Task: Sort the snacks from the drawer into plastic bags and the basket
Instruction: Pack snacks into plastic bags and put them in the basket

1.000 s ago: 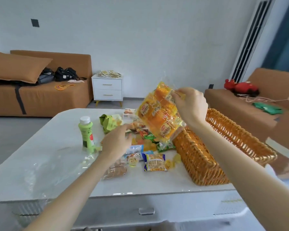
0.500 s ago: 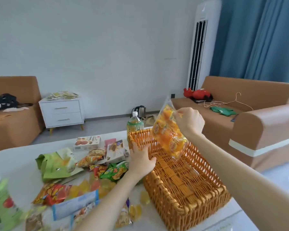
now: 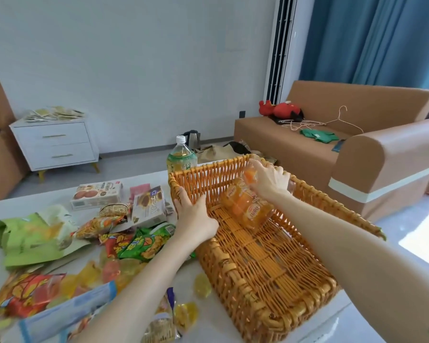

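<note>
Lowered into the basket (image 3: 263, 300) at twelve o'clock, the orange bag (image 3: 245, 209) sits under the spread right hand (image 3: 269, 183); left hand (image 3: 193, 216) grips the rim. Snacks (image 3: 144, 243) at nine o'clock remain.

basket (image 3: 233, 288) 1 | orange snack bag (image 3: 245, 206) 1 | hands (image 3: 195, 219) (image 3: 270, 180) 2 | snack boxes (image 3: 97, 195) (image 3: 149, 205) 2 | bottle (image 3: 182, 159) 1 | nightstand (image 3: 55, 144) 1
</note>
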A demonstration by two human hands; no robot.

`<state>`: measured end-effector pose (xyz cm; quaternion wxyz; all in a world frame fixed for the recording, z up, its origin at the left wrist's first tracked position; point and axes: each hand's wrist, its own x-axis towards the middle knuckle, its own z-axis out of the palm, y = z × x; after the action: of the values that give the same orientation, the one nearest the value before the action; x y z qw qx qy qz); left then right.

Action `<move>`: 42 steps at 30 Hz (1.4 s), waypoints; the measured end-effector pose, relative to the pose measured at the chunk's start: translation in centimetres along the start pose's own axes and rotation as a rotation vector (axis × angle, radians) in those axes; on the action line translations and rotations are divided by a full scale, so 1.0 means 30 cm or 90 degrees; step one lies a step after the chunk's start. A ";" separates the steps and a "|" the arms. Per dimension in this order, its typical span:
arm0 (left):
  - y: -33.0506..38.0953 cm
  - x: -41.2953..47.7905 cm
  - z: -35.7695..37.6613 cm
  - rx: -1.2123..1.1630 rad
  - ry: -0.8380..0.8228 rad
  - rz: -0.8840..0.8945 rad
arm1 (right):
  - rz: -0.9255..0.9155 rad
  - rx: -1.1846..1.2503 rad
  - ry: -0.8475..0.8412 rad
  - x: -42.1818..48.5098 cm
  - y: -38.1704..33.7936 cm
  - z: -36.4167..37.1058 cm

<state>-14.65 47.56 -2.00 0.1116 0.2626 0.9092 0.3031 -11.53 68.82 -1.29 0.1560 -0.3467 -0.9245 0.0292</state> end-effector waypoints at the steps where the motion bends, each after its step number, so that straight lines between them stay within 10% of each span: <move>1: 0.001 0.002 -0.001 0.009 -0.001 0.001 | -0.027 -0.006 0.032 0.003 0.004 -0.008; 5: -0.001 0.003 -0.013 0.021 -0.024 0.003 | -0.152 -0.067 0.185 0.027 0.013 -0.035; 16: -0.006 -0.001 -0.024 0.005 -0.047 0.013 | -0.323 -0.532 0.084 0.009 0.050 0.032; 25: -0.014 -0.010 -0.017 0.019 -0.032 0.023 | -0.158 -0.401 -0.077 -0.033 0.006 0.016; 42: -0.120 -0.603 -0.438 -0.042 0.190 0.093 | -0.382 0.068 0.196 -0.634 -0.303 -0.549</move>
<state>-5.75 28.79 7.00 -0.0382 0.2766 0.8835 0.3760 1.33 48.67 10.72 0.3130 -0.0508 -0.9481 -0.0226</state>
